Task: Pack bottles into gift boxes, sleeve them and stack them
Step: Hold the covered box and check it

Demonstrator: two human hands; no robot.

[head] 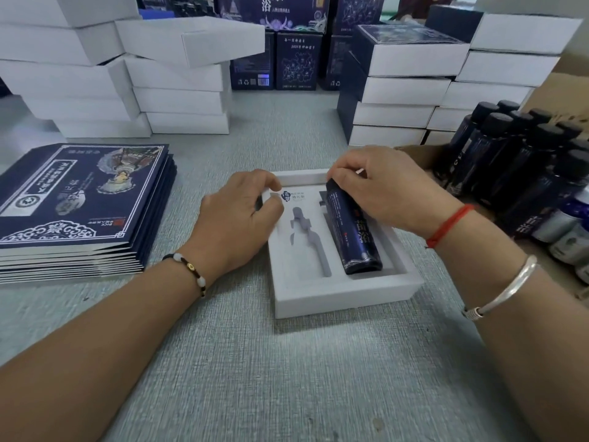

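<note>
From the head view, this looks like the packing step. The right hand [379, 189] curls its fingers round the cap end of a dark bottle [352, 231] and lays it in the right slot of the white gift box [344, 298]. Its base sits toward the person, away from those fingers. The left hand [236, 218] pinches the box's far left corner to hold it. Just beside the left fingers is an empty slot [310, 240]. Next, probably push the bottle flat and get another from the bottles [522, 173] lying right of the right fingers.

Head cam, looks fwd and down, close over table [287, 362], single view
</note>
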